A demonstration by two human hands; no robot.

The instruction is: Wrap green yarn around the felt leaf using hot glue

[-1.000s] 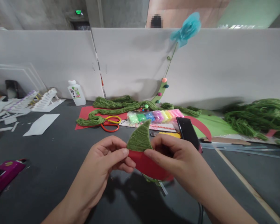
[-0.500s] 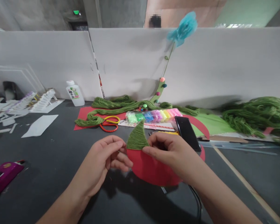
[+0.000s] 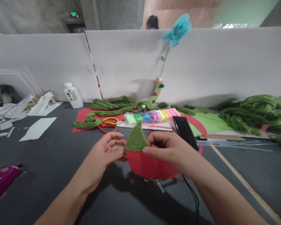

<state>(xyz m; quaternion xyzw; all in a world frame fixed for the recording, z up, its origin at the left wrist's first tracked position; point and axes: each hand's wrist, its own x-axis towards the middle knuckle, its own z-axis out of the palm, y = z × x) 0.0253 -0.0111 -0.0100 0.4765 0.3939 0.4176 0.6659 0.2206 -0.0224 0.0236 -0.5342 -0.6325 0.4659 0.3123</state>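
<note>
A curved red card piece [image 3: 152, 165] has its pointed end wrapped in green yarn [image 3: 136, 140]. My right hand [image 3: 164, 145] pinches it at the lower right edge of the wrapping, thumb in front and fingers behind. My left hand [image 3: 110, 148] is at the card's left edge, fingers loosely curled and apart from the thumb. Its fingertips reach the edge, and I cannot make out any strand between them. Beneath the card, some green yarn and a clear strip [image 3: 160, 187] show near the table.
Scissors [image 3: 109, 124], yarn skeins [image 3: 255, 114], packs of coloured clay [image 3: 152, 116] and a phone [image 3: 186, 132] lie behind my hands. A white bottle [image 3: 73, 96] stands by the partition [image 3: 201, 62]. At left are white paper [image 3: 38, 128] and a purple box [image 3: 5, 179]. A black cable [image 3: 194, 195] runs lower right.
My left thumb and fingers have moved from the front of the wrapping to its left edge and loosened. My right hand keeps its pinch while the card has shifted slightly left.
</note>
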